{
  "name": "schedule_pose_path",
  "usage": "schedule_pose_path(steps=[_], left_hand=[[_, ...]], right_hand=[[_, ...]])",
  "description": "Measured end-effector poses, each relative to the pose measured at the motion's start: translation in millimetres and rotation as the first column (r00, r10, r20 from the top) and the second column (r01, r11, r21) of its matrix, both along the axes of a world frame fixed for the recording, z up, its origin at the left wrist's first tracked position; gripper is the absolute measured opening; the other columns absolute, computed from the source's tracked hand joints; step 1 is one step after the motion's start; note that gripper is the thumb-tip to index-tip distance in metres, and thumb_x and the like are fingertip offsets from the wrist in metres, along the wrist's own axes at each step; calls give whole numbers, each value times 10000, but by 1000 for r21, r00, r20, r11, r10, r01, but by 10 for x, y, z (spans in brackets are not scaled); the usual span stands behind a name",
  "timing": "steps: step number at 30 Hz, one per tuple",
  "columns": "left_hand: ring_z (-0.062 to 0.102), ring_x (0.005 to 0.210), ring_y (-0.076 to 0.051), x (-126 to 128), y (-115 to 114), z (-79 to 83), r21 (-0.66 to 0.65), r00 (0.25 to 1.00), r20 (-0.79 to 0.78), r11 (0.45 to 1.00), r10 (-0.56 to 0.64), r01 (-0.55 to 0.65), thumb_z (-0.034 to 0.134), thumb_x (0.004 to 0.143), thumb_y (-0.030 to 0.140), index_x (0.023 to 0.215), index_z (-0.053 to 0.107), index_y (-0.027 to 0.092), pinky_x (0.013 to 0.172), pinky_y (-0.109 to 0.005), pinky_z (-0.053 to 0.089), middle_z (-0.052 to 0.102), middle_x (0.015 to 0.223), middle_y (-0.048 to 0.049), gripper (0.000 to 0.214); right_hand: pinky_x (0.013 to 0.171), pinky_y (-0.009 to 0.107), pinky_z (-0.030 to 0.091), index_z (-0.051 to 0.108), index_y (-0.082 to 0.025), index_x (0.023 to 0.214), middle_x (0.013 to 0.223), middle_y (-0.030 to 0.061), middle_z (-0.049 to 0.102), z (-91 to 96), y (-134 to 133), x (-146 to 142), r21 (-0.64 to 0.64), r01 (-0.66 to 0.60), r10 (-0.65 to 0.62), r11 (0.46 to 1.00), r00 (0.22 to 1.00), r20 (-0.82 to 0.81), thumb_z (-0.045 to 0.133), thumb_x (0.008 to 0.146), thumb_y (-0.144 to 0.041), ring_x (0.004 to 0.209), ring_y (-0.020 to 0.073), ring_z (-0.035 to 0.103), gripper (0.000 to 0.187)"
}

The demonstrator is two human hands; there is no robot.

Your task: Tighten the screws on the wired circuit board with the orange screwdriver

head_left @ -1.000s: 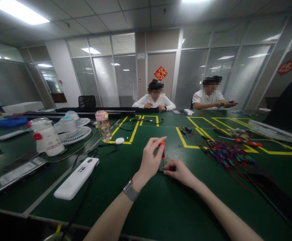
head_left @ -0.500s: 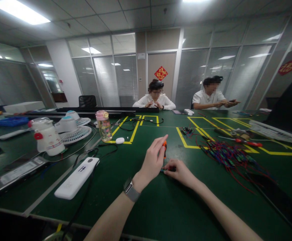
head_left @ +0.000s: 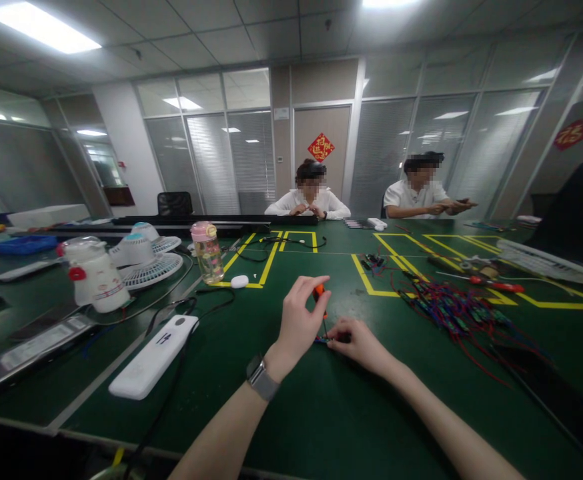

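My left hand (head_left: 299, 313) wears a watch on its wrist and is curled round the orange and black handle of a screwdriver (head_left: 319, 291). The screwdriver's thin shaft points down, its tip at a small electronic part (head_left: 320, 339) on the green table (head_left: 311, 413). My right hand (head_left: 355, 340) rests low on the tabletop with thumb and fingertips pinched on that part beside the tip. Most of the part is hidden by my fingers, so its exact kind does not show.
To the right lies a tangled heap of wired boards (head_left: 446, 303), near a red-handled screwdriver (head_left: 496, 285). A white power bank-like block (head_left: 154, 357), a pink-lidded bottle (head_left: 207, 253) and a fan (head_left: 151, 267) are on the left. Two people sit across the table.
My left hand's fingers have shifted and bent round the handle, and the screwdriver's top now leans left. My right hand keeps its place.
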State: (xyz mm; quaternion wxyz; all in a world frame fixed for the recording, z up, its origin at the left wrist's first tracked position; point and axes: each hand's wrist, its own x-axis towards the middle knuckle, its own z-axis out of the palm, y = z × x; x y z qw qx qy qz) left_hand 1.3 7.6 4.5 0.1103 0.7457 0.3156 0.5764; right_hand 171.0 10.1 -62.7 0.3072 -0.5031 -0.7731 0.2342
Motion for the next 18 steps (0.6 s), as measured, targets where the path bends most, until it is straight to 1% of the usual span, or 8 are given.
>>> schedule_pose_path(steps=[1,3,7,9,11,13,15,18], left_hand=[[589,913,-181,0,-4,0,8,999,-14,999,36,-36,603,896,217,1092,657,209,844,-313,481,602,949,-37,203],[580,924,-187,1,-15,-1,1,998,-42,999,48,-48,589,907,241,1133,648,215,848,-321,480,583,967,-45,235],[574,1070,-172,10,-27,-11,-44,994,-46,994,-100,98,398,982,166,1373,467,234,937,-320,463,584,1174,-68,402],[590,1019,-164,15,-25,-15,-36,994,-43,994,-105,103,437,971,168,1351,491,231,910,-307,474,606,1118,-56,389],[594,916,-163,14,-24,-13,-15,997,-53,999,-49,48,535,933,201,1247,586,227,849,-297,488,602,989,-37,319],[586,881,-164,7,-26,-5,-8,998,-66,1000,-9,9,596,900,234,1185,633,229,832,-302,493,571,967,-36,287],[587,960,-171,-1,-27,5,-35,997,-68,999,-35,33,550,925,240,1257,594,245,890,-321,485,552,1096,-61,335],[544,1155,-185,-4,-18,7,-98,991,-29,987,-132,129,408,975,186,1390,463,253,1009,-349,434,503,1317,-83,424]], right_hand=[[703,282,483,766,-160,816,806,47,658,1,-1,-1,1,1,-1,1000,1000,-1,687,733,-177,746,183,620,116],[707,284,483,768,-159,818,805,47,659,6,-5,-3,-4,-3,3,1000,1000,-5,685,732,-169,744,183,620,119],[707,282,482,770,-156,824,814,52,656,19,-11,-6,-11,-7,7,1000,1000,-1,682,740,-169,744,179,620,123],[706,280,480,770,-157,828,814,51,653,15,-9,-5,-8,-6,6,1000,1000,-3,687,740,-171,748,179,618,122],[695,275,477,769,-154,827,810,49,648,3,-3,-3,-7,-5,5,1000,1000,-9,692,738,-167,737,176,614,119],[684,271,472,768,-150,820,801,47,642,-10,3,-2,-5,-4,4,1000,1000,-12,697,733,-159,724,172,608,114],[684,268,470,768,-151,818,801,45,642,-16,7,-2,0,-7,7,1000,1000,-15,697,729,-149,726,171,606,114],[689,266,471,768,-149,820,808,49,647,-8,3,-4,0,-8,8,1000,1000,-19,694,730,-143,735,173,608,117]])
